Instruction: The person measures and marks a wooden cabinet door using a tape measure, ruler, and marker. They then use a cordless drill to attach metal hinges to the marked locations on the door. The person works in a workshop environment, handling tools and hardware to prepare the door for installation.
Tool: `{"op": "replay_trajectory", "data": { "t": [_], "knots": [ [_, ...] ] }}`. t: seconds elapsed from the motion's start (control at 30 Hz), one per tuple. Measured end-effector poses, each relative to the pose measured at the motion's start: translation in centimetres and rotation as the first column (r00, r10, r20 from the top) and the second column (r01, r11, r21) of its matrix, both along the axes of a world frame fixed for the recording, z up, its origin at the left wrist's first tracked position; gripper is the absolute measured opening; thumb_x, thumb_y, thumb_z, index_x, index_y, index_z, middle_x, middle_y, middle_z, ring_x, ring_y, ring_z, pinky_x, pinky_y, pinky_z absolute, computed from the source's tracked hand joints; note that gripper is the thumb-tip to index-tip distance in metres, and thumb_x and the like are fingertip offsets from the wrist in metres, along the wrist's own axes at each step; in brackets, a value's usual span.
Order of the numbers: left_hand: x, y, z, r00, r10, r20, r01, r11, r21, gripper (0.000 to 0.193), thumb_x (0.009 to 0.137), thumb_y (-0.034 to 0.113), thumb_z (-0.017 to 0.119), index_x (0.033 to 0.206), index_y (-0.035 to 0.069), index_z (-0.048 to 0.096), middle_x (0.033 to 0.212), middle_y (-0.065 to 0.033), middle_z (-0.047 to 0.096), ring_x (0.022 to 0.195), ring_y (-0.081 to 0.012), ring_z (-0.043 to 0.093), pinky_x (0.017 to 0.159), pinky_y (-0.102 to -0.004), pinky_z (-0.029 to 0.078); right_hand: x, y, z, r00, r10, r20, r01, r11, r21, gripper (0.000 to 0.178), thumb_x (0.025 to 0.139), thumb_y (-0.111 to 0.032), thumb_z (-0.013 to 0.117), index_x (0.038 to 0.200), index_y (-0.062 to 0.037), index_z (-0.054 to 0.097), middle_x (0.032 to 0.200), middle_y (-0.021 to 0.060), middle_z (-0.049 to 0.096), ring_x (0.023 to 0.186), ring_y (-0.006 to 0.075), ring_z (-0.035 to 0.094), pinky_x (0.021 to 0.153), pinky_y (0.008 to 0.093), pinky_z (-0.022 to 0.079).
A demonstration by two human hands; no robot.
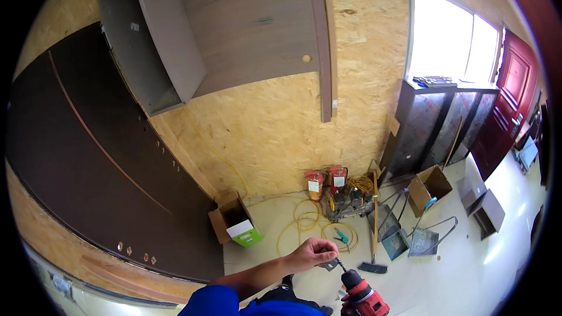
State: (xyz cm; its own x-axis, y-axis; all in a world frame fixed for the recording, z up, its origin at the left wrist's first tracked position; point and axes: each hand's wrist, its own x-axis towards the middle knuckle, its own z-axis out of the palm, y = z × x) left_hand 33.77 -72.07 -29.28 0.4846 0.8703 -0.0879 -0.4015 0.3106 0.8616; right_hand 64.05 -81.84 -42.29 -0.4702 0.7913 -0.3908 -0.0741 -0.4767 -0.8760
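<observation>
The left hand (309,256) is out over the floor (445,284), its thumb and fingers together, clamped on the tip of a bit (341,265). The bit is fixed in a red and black drill (363,297), which points up and leftward from the lower edge of the view. A small dark plate (329,265) shows just under the fingertips; whether they hold it too, I cannot tell. The right hand cannot be made out at the drill, so I cannot tell how it grips.

Along the floor's far edge, against the wall (275,140), stand two red extinguishers (314,187), with a compressor (350,206) just beside them. A yellow hose (301,217) lies in loops in front, a green air gun (341,237) among them. To the right are a broom (373,267), its head on the floor, a green dustpan (396,244), and an open carton (436,190) near the floor's far right corner. An open box (237,222) with a green and white flap sits at the far left corner, beside a big dark panel (88,158). Above, a grey cabinet (252,29) is on the wall.
</observation>
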Motion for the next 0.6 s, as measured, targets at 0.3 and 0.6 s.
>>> {"op": "replay_trajectory", "data": {
  "t": [0.3, 0.6],
  "knots": [
    [-12.1, 6.3, 0.3, 0.981, 0.169, 0.093, -0.175, 0.982, 0.071, 0.017, 0.095, 0.02, 0.069, 0.093, 0.003, 0.067, 0.096, -0.004, 0.058, 0.082, -0.0102, 0.055, 0.069, -0.0247, 0.045, -16.1, 7.4, 7.1, 0.966, -0.037, 0.255, -0.036, 0.961, 0.275, 0.032, 0.077, -0.031, 0.076, 0.103, -0.0132, 0.07, 0.088, 0.002, 0.071, 0.079, 0.0221, 0.069, 0.067, 0.0344, 0.055],
    [-17.9, 12.6, 2.7, 0.978, 0.209, 0.013, -0.205, 0.941, 0.269, 0.02, 0.091, 0.025, 0.073, 0.087, 0.008, 0.064, 0.079, -0.0023, 0.055, 0.071, -0.0132, 0.053, 0.059, -0.0256, 0.045, -24.0, 12.2, 10.7, 0.97, -0.119, 0.21, -0.022, 0.822, 0.568, 0.038, 0.077, -0.02, 0.077, 0.109, -0.004, 0.062, 0.089, 0.0078, 0.069, 0.076, 0.0204, 0.065, 0.071, 0.033, 0.052]
  ]
}}
